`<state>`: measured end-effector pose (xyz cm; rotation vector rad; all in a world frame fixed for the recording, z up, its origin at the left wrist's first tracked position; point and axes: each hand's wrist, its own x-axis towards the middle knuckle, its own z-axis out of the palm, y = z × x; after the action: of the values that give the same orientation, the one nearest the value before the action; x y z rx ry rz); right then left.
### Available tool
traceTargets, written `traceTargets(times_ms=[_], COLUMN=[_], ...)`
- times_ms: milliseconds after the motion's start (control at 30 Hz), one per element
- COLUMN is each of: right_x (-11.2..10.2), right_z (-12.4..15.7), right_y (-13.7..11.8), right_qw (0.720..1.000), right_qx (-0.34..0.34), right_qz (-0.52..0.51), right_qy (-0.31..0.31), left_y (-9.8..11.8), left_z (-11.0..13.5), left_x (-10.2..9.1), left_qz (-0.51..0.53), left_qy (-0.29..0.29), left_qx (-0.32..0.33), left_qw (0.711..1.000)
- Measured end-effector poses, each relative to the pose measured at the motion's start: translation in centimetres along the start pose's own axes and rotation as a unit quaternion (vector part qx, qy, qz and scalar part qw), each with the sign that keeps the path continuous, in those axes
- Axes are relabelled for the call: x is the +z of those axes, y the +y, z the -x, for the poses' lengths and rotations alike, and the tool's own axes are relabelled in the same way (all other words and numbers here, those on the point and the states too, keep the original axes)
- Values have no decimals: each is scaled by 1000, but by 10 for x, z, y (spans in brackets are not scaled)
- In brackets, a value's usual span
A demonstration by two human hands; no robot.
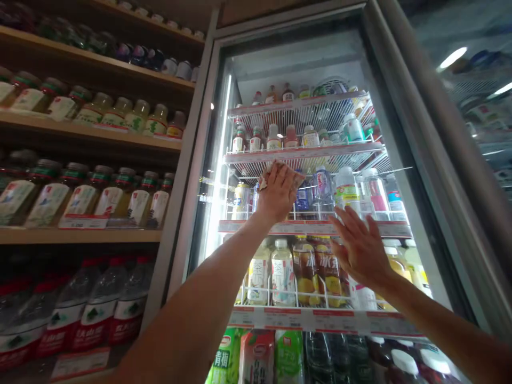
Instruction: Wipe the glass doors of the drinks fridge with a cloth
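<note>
My left hand [277, 193] presses a brownish-pink patterned cloth [298, 178] against the glass door [276, 69] of a lit drinks fridge. The cloth's edges stick out around the fingers and beside the thumb. Lower and to the right, my right hand [358, 246] is raised in front of the same door, fingers spread and holding nothing. I cannot tell whether its palm touches the glass. Behind the door, bottles stand on wire shelves, among them iced tea bottles [328, 269] and a pale tea bottle [282, 272].
Wooden shelves [92, 234] at the left carry rows of glass-like bottles and red-capped water bottles [98, 306]. A grey door frame [192, 138] separates them from the fridge. Another glass door [472, 112] with reflections is at the right. Cartons [256, 354] stand at the fridge's bottom.
</note>
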<state>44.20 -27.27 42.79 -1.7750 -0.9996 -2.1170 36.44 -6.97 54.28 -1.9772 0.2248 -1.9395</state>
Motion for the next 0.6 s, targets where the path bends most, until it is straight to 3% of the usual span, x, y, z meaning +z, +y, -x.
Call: traceTargets(times_ms=[100,200,233,300,367,467,533,600], right_x=[3,12,15,20,22,19,13,9], right_z=[-35,-63,-68,-71,-69,-64,-60,-56], right_y=[14,20,19,15,12,19,34,53], right_qw=[1000,999,999,999,1000,1000,1000,999], right_qx=[21,40,38,29,24,19,7,27], right_qz=[20,21,20,19,18,12,18,34], right_qy=[-1,-7,-9,-6,4,12,-2,-3], left_y=[-29,-73,-78,-68,-37,-4,-18,-55], left_z=[-1,6,6,0,-13,-30,-30,-21], left_x=[-15,-33,-35,-27,-10,6,-2,-21], left_qz=[-9,-28,-31,-33,-21,3,9,12], left_qy=[-1,53,74,102,84,26,21,49], left_qx=[-19,-136,-184,-254,-212,-46,-16,-69], left_qw=[1000,989,980,961,973,999,1000,996])
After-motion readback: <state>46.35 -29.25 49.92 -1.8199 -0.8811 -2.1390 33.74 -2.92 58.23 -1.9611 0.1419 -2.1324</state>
